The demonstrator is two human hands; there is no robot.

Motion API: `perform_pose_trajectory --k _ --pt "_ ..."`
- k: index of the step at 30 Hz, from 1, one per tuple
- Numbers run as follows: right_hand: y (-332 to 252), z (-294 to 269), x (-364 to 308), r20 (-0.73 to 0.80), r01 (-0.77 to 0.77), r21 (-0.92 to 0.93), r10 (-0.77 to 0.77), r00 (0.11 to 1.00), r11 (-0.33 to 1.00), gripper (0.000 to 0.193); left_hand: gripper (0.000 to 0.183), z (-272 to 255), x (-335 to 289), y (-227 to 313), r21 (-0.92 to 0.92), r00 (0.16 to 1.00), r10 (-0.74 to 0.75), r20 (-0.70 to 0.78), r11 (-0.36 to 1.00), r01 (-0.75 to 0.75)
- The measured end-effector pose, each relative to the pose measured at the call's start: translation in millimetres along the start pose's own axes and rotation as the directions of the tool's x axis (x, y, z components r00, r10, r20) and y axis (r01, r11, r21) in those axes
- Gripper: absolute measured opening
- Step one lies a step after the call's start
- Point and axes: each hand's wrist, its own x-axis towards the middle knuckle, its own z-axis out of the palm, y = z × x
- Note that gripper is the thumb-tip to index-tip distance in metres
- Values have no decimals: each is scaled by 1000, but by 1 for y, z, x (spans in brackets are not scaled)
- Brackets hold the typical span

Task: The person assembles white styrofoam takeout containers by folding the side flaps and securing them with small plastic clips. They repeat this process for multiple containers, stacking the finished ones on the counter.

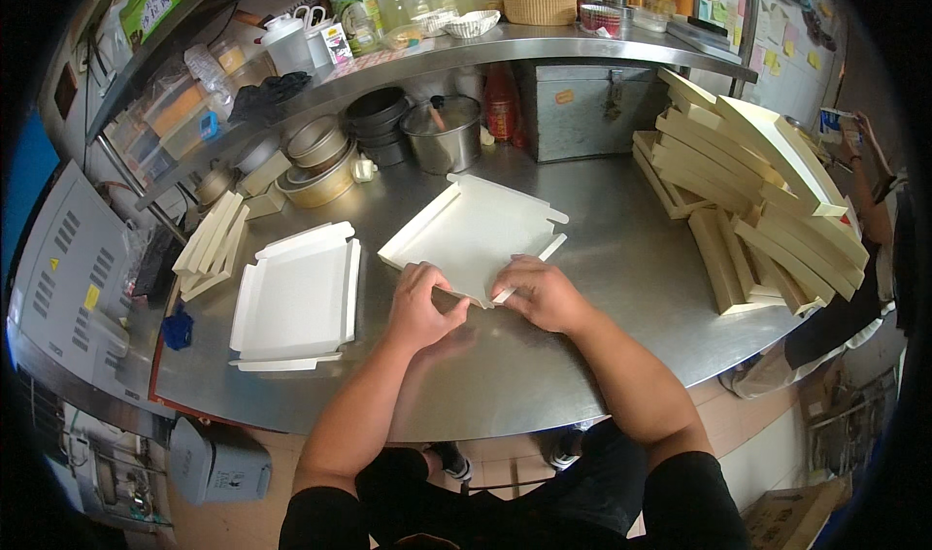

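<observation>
A white cardboard box blank lies in front of me on the steel table, its left side wall folded up and its far flaps loose. My left hand pinches the near edge of this cardboard, thumb toward me. Close by on the right, my right hand is closed on the near right corner, where a small flap stands up between thumb and fingers. To the left lies a second white cardboard piece, partly folded, with its edge flaps sticking out. Neither hand touches it.
Folded cardboard trays are piled loosely at the right, and a smaller stack stands far left. Behind are a steel pot, round pans and a grey metal case, under a loaded shelf. Another person stands at the right edge.
</observation>
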Motion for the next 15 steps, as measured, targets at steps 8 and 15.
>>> perform_pose_trajectory --k 8,15 --pt "0 -8 -1 46 -58 26 57 997 998 22 45 3 1 1 -18 998 51 -31 999 -51" --pt "1 -4 -3 -38 -38 57 40 998 998 15 41 6 6 6 52 992 84 -96 995 -79"
